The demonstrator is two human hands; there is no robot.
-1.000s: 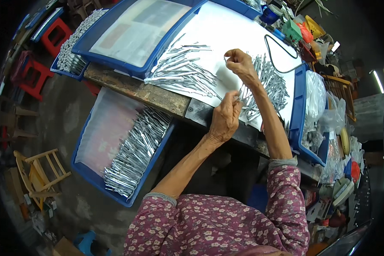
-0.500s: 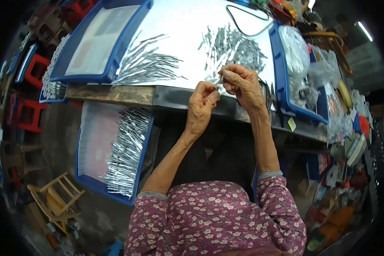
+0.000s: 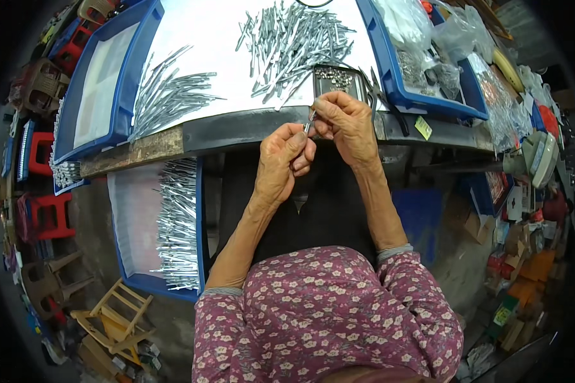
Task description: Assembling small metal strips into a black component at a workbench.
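Observation:
My left hand and my right hand meet at the near edge of the workbench, both pinching one thin silver metal pin between their fingertips. Just beyond them lies a small dark tray of tiny round metal parts. A loose heap of silver pins is spread on the white sheet behind it. A neater fan of pins lies to the left on the same sheet.
A blue tray below the bench on my left holds a row of finished pins. Another blue tray sits at the bench's left. A blue bin with plastic bags stands right. Stools and clutter ring the floor.
My hands have drawn back from the pin heap to the bench's near edge and come together on one pin. The view has tilted, so the bench sits higher in the picture.

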